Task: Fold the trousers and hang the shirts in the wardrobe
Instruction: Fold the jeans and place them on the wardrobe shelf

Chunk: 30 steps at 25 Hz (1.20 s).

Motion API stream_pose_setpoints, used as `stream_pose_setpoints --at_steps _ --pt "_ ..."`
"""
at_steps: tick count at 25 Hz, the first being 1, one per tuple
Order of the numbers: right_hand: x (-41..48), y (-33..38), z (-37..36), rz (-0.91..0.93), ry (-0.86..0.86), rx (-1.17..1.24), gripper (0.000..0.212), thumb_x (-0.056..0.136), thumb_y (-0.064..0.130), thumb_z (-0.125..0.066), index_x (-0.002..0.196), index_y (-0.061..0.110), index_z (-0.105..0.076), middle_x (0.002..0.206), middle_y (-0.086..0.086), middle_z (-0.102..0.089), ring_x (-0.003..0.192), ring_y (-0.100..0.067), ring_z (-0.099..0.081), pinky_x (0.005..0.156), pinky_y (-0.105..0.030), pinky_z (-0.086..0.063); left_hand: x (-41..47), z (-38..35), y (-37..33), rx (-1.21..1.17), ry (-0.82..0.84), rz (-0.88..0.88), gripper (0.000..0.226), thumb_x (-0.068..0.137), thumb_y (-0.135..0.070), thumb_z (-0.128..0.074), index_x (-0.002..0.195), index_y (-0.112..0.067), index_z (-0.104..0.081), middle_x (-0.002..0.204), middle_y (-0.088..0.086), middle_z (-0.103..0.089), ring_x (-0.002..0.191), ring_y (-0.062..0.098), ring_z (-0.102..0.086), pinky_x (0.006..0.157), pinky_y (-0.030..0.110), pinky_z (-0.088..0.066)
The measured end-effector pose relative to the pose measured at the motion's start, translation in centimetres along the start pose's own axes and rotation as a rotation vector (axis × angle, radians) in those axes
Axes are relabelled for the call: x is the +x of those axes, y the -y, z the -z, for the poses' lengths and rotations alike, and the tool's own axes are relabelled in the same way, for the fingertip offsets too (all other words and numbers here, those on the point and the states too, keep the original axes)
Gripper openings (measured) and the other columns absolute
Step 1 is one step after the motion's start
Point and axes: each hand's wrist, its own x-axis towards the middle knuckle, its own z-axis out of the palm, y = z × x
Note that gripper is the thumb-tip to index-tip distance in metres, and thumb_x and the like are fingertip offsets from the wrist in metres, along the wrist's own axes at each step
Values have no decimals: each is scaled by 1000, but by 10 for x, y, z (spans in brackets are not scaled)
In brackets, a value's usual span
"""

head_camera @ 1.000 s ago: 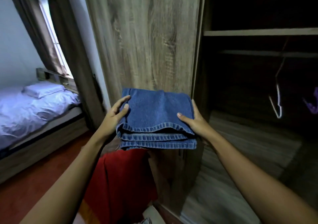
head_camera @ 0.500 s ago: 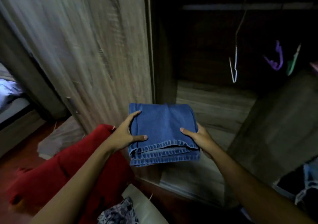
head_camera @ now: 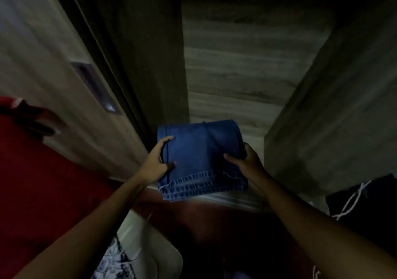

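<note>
A folded pair of blue denim trousers (head_camera: 199, 156) is held low at the front edge of the open wardrobe. My left hand (head_camera: 155, 162) grips its left side, thumb on top. My right hand (head_camera: 247, 160) grips the right side, fingers underneath. The hemmed edges face me. The trousers hover over the wardrobe's wooden floor (head_camera: 236, 68), near its left wall. The scene is dark and blurred.
The wardrobe's sliding door (head_camera: 53, 75) with a recessed handle (head_camera: 96, 87) stands at the left. A wooden panel (head_camera: 335, 111) bounds the right. A red garment (head_camera: 43, 182) lies at lower left, a patterned cloth (head_camera: 111, 261) below, dark clothing with a white cord (head_camera: 352, 201) at right.
My view has tilted down and closer to the wardrobe floor. Both hands have carried the folded trousers lower and forward into the opening. The hangers have left the view.
</note>
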Motion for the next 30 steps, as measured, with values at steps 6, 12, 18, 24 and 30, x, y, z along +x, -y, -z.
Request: stream_pose_setpoints --at_steps 6,12,18,24,30 --pt "60 -154 -38 -149 -16 91 58 86 28 -74 137 20 -49 124 2 -59 105 -18 -60 90 -37 -55 74 -62 140 -65 -30 150 77 78 19 -63 138 -27 -49 137 10 -53 102 23 -65 69 28 -59" --pt "113 -252 -71 -232 -38 201 61 89 23 -72 143 24 -43 134 0 -57 115 -20 -60 94 -37 -55 136 -101 231 2 -48 189 74 81 19 -54 139 -26 -49 127 12 -54 75 24 -62 48 24 -51" --pt "174 -280 -88 -169 -60 135 59 94 17 -64 147 16 -38 141 -6 -52 120 -25 -58 98 -40 -53 211 -102 267 63 -31 97 79 83 20 -57 151 -11 -34 148 16 -43 132 33 -48 95 31 -49" --pt "144 -246 -119 -106 -29 -143 39 99 16 -53 138 15 -48 135 -9 -57 119 -28 -57 101 -41 -48 165 -110 261 14 -46 73 52 88 10 -61 137 0 -47 130 17 -56 120 30 -56 93 25 -47" --pt "26 -146 -220 -94 258 -91 9 91 20 -63 99 25 -65 105 -5 -68 92 -22 -64 72 -36 -53 -15 -43 245 -133 -351 136 32 88 4 -63 116 -11 -62 95 1 -66 77 -4 -62 76 14 -49"
